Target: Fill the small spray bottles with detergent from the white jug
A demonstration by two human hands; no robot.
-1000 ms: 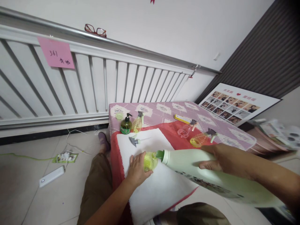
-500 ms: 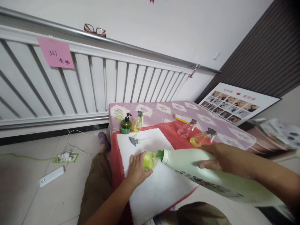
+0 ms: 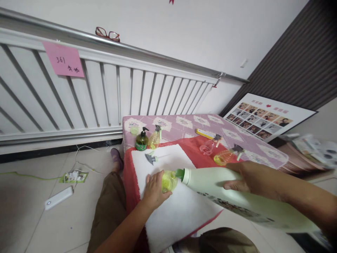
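Observation:
My left hand [image 3: 154, 189] is wrapped round a clear yellowish spray bottle [image 3: 170, 181] without its top, over the white cloth [image 3: 181, 211]. In my right hand [image 3: 244, 181] is a large pale green jug [image 3: 223, 193], tipped nearly level. Its green spout [image 3: 179, 173] meets the neck of the small bottle; whether liquid is flowing I cannot make out. A grey spray head [image 3: 151, 159] lies on the cloth beyond my left hand. Behind it stand a dark green pump bottle [image 3: 141, 140] and a spray bottle [image 3: 154, 137] with yellowish liquid.
A pink spray bottle [image 3: 208, 146] and a yellow one [image 3: 225, 156] rest on the red cloth [image 3: 188, 149]. By them is a yellow box [image 3: 205, 133]. A pale green cap [image 3: 134, 130] sits at the back left. A white radiator [image 3: 137, 91] runs behind the table.

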